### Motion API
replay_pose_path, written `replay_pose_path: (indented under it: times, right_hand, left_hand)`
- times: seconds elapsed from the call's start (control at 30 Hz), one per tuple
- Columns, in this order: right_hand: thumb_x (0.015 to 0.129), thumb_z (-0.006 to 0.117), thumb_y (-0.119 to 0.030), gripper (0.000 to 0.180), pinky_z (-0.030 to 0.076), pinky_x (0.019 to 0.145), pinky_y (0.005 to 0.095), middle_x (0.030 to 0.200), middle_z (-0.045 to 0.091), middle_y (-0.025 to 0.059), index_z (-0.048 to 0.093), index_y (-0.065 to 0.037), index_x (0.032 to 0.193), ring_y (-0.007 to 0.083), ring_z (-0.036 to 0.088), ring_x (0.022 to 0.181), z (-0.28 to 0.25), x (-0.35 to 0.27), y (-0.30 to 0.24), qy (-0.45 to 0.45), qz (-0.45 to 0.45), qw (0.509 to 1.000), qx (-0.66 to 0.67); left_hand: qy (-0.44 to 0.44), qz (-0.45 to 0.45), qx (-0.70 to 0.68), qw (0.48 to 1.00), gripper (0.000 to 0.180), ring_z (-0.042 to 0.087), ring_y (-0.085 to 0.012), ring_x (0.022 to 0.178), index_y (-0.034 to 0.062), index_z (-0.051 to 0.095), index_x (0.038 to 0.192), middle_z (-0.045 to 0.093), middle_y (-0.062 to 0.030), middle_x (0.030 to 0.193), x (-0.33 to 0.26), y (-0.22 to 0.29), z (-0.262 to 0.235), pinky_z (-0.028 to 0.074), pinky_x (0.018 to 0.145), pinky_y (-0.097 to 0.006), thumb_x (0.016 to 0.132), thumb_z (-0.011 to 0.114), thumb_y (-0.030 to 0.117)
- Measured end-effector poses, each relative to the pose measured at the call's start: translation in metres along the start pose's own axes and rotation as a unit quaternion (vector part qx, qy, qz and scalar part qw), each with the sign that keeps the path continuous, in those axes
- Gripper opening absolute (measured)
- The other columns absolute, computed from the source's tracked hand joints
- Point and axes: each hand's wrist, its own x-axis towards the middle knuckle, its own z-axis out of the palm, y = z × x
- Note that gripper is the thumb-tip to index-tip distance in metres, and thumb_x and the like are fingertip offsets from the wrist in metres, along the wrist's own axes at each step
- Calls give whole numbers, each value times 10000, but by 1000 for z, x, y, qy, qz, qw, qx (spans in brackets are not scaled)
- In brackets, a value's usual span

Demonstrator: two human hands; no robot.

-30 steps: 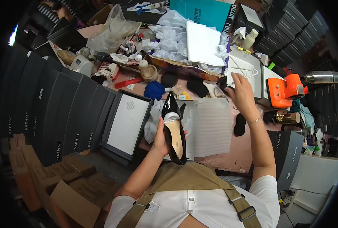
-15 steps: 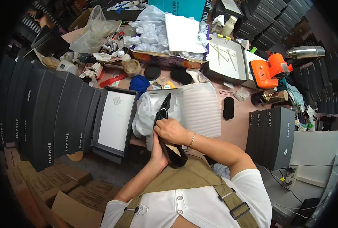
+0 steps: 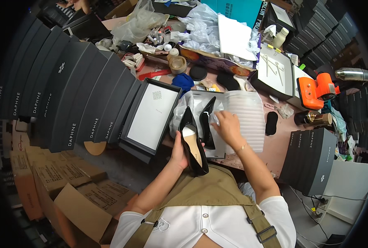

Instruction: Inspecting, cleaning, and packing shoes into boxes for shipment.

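My left hand [image 3: 179,152] is wrapped round the side of a black pointed-toe shoe [image 3: 197,163], holding it toe away from me with its pale insole facing up. A second black shoe [image 3: 207,124] lies on its side in an open shoe box [image 3: 218,153], just right of the held one. Over that box, my right hand [image 3: 229,127] pinches a crumpled piece of translucent white wrapping [image 3: 213,118]. More white wrapping [image 3: 179,112] bunches at the box's left, and a ribbed white foam sheet [image 3: 248,122] lies to the right.
Stacked dark shoe boxes rise at left [image 3: 82,95] and right [image 3: 310,159]. A box lid [image 3: 144,120] rests tilted beside the left stack. Behind are a blue cloth [image 3: 183,82], black oval pads [image 3: 198,72], a red brush [image 3: 155,74] and an orange device [image 3: 312,93]. Cartons [image 3: 82,211] stand lower left.
My right hand has left the held shoe and moved right, now with white wrapping in its fingers. The held shoe has turned its opening upward, uncovering the second shoe. The whole view has shifted.
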Motion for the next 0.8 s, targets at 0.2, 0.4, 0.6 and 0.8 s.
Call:
replay_pose_path:
  times: [0.2,0.4,0.6,0.8]
  right_hand:
    - [803,536,-182,67,366,649,314,737,534,12,555,-122,780,171,539,687,16,-9,-50,-96,-264,959,-26]
    - [751,591,-150,91,419,658,342,704,533,30,557,-101,820,208,558,697,-9,-37,-40,-76,-177,981,26]
    - [887,556,-236,392,423,816,436,1002,624,191,497,42,1157,349,590,970,-34,-27,-44,-145,9,973,179]
    - [999,264,-384,418,227,994,641,1068,461,171,451,-49,1166,361,446,1077,56,-32,-48,-247,-86,947,184]
  left_hand:
    - [17,0,22,1000,672,463,-256,1232,90,408,1341,486,-104,1328,-15,-22,18,381,1025,-426,939,303,618]
    - [49,42,4,998,650,550,-265,1100,101,492,1253,573,-116,1180,-7,-21,7,447,938,-441,924,320,636]
    - [18,30,29,999,696,604,-275,932,85,515,1224,600,-104,1059,-3,-18,3,511,821,-420,890,366,676]
    - [40,44,98,993,727,392,-230,1300,111,313,1409,378,-88,1426,0,-39,10,365,1054,-386,924,271,650]
